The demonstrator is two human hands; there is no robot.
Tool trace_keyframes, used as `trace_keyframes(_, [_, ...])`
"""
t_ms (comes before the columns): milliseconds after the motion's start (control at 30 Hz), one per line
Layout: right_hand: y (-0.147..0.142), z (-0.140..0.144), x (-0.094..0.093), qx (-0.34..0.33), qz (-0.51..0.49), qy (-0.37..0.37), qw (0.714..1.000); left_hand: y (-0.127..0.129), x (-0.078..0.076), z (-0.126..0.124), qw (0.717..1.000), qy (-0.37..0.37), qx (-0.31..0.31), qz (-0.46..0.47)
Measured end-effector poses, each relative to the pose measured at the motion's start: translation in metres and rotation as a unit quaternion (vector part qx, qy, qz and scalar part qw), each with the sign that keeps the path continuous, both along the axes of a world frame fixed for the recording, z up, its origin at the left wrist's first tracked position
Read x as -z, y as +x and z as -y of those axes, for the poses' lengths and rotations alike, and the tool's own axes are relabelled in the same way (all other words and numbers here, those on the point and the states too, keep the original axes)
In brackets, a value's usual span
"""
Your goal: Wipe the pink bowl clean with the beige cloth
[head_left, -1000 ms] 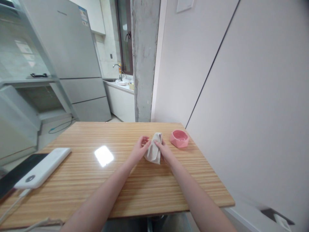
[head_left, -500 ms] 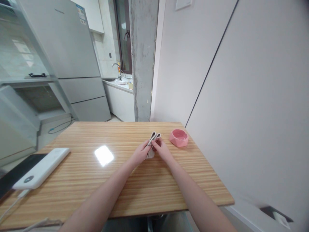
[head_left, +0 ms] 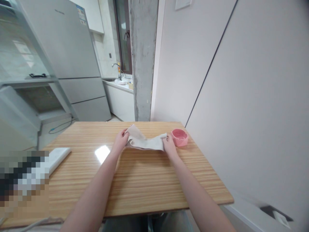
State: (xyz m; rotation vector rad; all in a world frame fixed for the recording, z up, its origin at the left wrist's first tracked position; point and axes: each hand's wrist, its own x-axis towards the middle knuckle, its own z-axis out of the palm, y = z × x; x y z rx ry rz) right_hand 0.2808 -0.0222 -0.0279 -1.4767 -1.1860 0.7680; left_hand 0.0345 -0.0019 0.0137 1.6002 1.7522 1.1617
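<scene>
Hands [head_left: 120, 140] apart (cloth [head_left: 147, 143] between)

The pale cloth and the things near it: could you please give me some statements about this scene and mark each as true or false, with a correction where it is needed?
1. The left hand and the right hand both grip the pale cloth. True.
2. The cloth is crumpled into a tight ball. False: it is spread out between the two hands.
3. The pink ashtray stands on the wood-grain table, near the right hand. True.
4. The cloth lies inside the ashtray. False: it is held outside, to the ashtray's left.
5. A bright reflection shows on the table. True.
</scene>
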Motion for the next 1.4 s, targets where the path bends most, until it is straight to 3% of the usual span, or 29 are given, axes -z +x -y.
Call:
trace_keyframes(33, [0.003, 0.000, 0.001, -0.002, 0.047, -0.003, 0.999, -0.012, 0.002, -0.005, 0.994, -0.051, -0.012, -0.091])
trace_keyframes(100, [0.008, 0.002, 0.001, -0.002, 0.149, -0.003, 0.989, -0.028, 0.008, -0.010, 0.979, -0.103, -0.025, -0.174])
trace_keyframes(200, [0.011, 0.006, 0.002, -0.013, 0.269, -0.021, 0.963, -0.034, 0.014, -0.009, 0.970, -0.116, -0.019, -0.213])
trace_keyframes(333, [0.012, 0.009, 0.002, -0.019, 0.325, -0.035, 0.945, -0.025, 0.013, -0.004, 0.959, -0.111, -0.019, -0.261])
trace_keyframes(667, [0.010, 0.011, -0.002, -0.032, 0.343, -0.048, 0.938, -0.023, 0.011, -0.006, 0.945, -0.120, 0.032, -0.302])
trace_keyframes(767, [0.011, 0.011, -0.001, -0.042, 0.342, -0.057, 0.937, -0.024, 0.010, -0.005, 0.946, -0.120, 0.023, -0.300])
trace_keyframes(900, [0.012, 0.010, 0.001, -0.006, 0.344, -0.049, 0.938, -0.024, 0.008, -0.005, 0.947, -0.119, -0.001, -0.297])
trace_keyframes(1167, [0.012, 0.011, -0.002, -0.051, 0.349, -0.070, 0.933, -0.023, 0.005, -0.003, 0.947, -0.116, -0.006, -0.301])
trace_keyframes(1400, [0.015, 0.008, -0.003, -0.031, 0.361, -0.052, 0.930, -0.030, 0.007, -0.005, 0.945, -0.126, -0.030, -0.301])
